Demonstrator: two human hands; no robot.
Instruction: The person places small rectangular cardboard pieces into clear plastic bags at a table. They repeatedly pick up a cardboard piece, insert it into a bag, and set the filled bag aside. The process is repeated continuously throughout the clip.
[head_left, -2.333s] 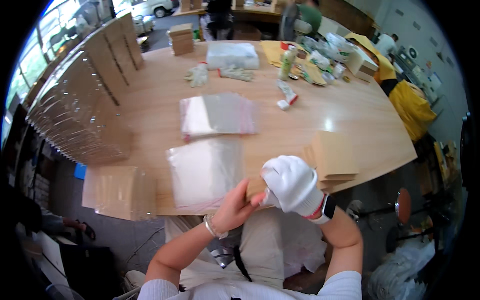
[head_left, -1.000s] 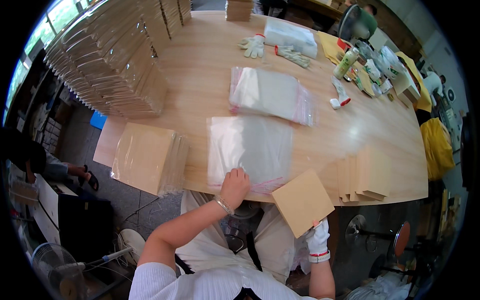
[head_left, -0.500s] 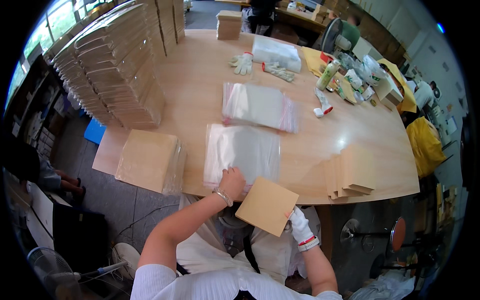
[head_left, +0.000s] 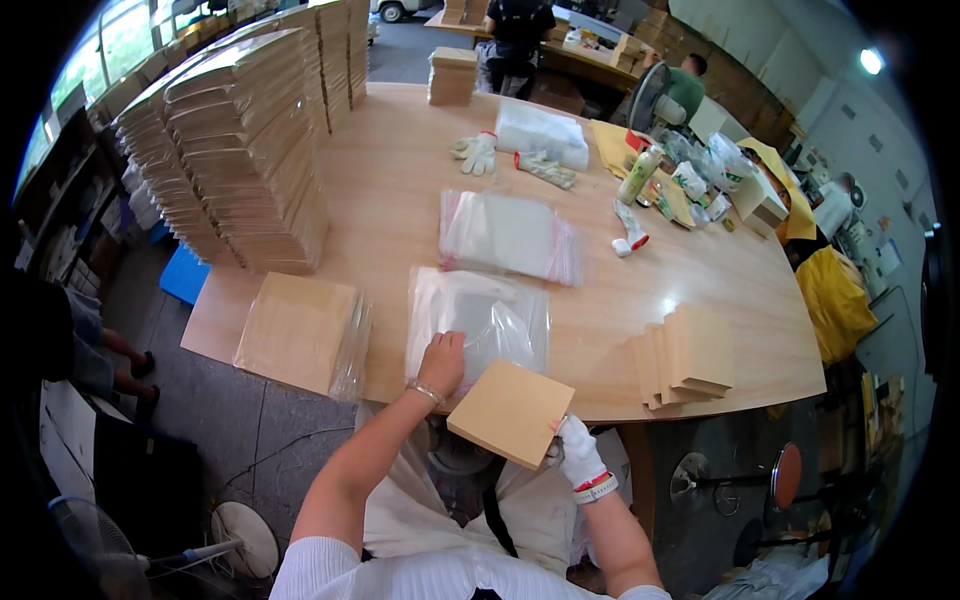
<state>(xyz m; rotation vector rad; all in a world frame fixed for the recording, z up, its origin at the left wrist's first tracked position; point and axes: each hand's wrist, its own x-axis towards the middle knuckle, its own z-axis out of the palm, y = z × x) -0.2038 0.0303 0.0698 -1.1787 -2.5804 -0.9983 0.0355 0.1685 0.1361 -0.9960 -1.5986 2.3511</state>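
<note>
While the gloved right hand [head_left: 577,452] holds a flat brown cardboard piece [head_left: 510,412] by its lower right corner, fingers clamped on the edge, the bare left hand [head_left: 441,362] rests palm down on the near end of a pile of clear plastic bags [head_left: 478,320], its fingers spread flat on the top bag rather than gripping it. The cardboard piece hangs just off the near edge of the tabletop [head_left: 400,190], at about four o'clock from the left hand and not yet inside any bag, so this piece looks unbagged; I judge the work to be at the point of opening or picking the top bag. At nine o'clock from the left hand lies a stack of bagged cardboard [head_left: 300,332], glossy with plastic at its side, which suggests a fair number are already done. At three o'clock, well apart, a small stack of bare cardboard pieces [head_left: 688,358] waits, seemingly the supply still to go. A second pile of clear bags [head_left: 510,238] with pink edges lies at twelve o'clock, just beyond the first. Tall rows of stacked cardboard [head_left: 240,170] fill the far left of the tabletop; whether those are finished or raw stock I cannot tell. A pair of work gloves [head_left: 510,158] and a few bottles [head_left: 640,178] lie farther back.
</note>
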